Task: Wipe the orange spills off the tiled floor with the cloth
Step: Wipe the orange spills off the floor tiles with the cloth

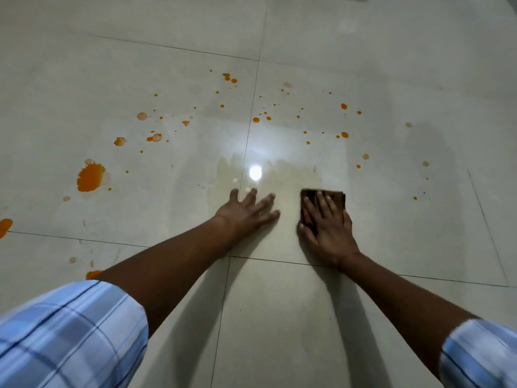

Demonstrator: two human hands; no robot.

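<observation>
- Head view: the right hand (326, 225), fingers straight, presses the dark cloth (337, 197) flat on the tiled floor (279, 317), near a tile joint; the left hand (247, 212) rests open beside it.
- The cloth seems soft and light; pressing on its middle should keep it from bunching.

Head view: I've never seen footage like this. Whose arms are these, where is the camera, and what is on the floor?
No machine here: a person wears one camera on the head, looking down at their own arms in blue checked sleeves. The left hand rests flat, fingers spread, on the pale glossy tiled floor. The right hand presses a dark brown folded cloth against the tiles. The orange is spilled liquid: one large orange splash at the left, many small drops beyond. The bright spot is a light's reflection.
</observation>
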